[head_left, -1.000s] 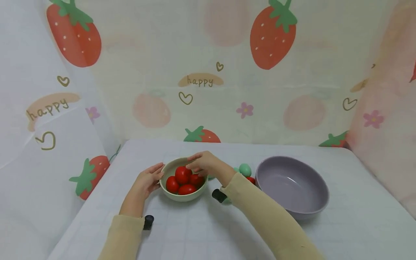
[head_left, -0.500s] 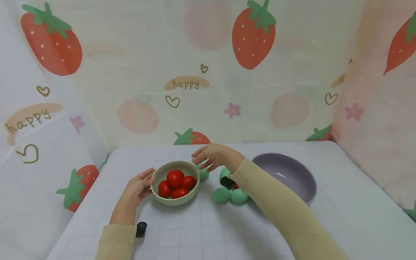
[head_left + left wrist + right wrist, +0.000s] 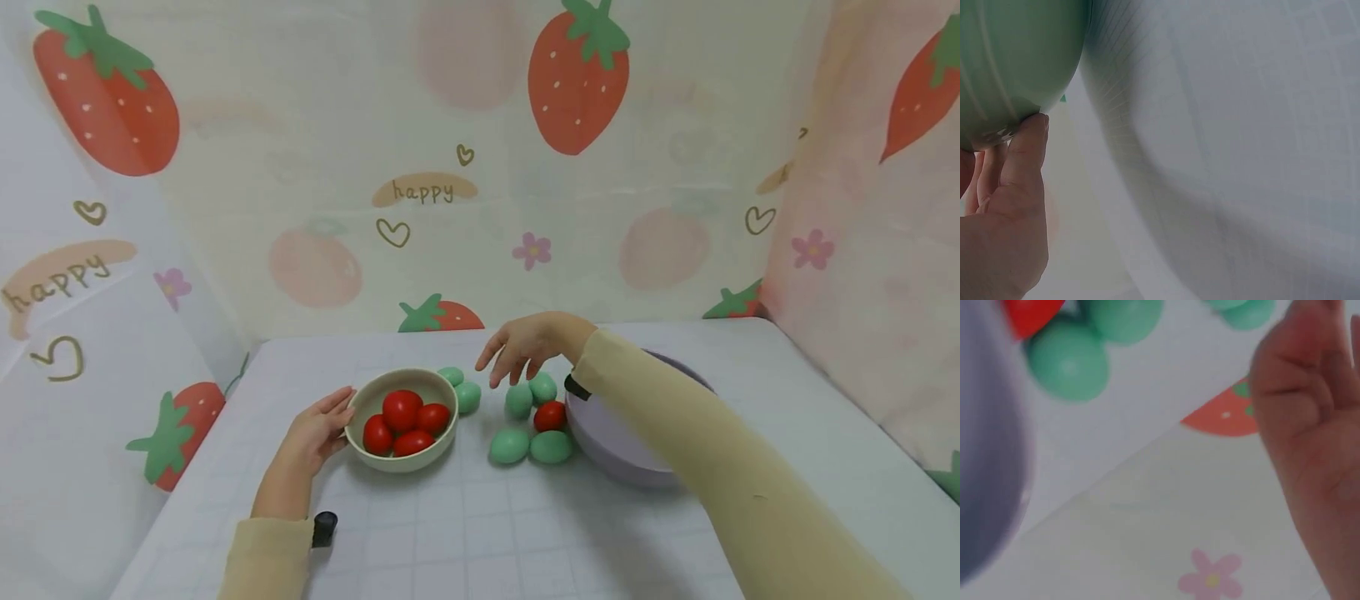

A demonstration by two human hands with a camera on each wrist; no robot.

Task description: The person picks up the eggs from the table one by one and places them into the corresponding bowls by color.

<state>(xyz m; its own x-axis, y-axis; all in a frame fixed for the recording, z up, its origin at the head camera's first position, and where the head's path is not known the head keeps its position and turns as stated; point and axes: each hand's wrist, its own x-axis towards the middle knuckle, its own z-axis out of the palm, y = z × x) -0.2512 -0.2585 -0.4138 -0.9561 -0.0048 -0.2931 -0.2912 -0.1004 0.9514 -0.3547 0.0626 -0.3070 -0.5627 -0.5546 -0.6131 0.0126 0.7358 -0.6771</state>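
A pale green bowl [image 3: 401, 461] holds several glossy red egg-shaped pieces [image 3: 402, 410]. My left hand [image 3: 318, 429] grips the bowl's left side, thumb at the rim, fingers against the outer wall. In the left wrist view, fingertips touch the curved side of the bowl [image 3: 1016, 62]. My right hand [image 3: 528, 346] hovers, with nothing in it and fingers loosely bent, above and behind several green egg-shaped pieces [image 3: 510, 446]. Among these lies one red egg-shaped piece [image 3: 550, 416]. The right wrist view shows part of the right hand [image 3: 1316, 425] apart from the green pieces [image 3: 1069, 359].
A larger purple-grey basin [image 3: 622, 450] stands right of the green pieces, partly hidden by the right sleeve [image 3: 697, 417]. Two more green pieces [image 3: 467, 397] lie just behind the bowl's right side. A strawberry-printed cloth [image 3: 427, 108] encloses the back and sides of the table.
My right hand has left the bowl and moved right, over toward the green pieces, uncovering them. The left hand stays at the bowl. The head view has shifted slightly.
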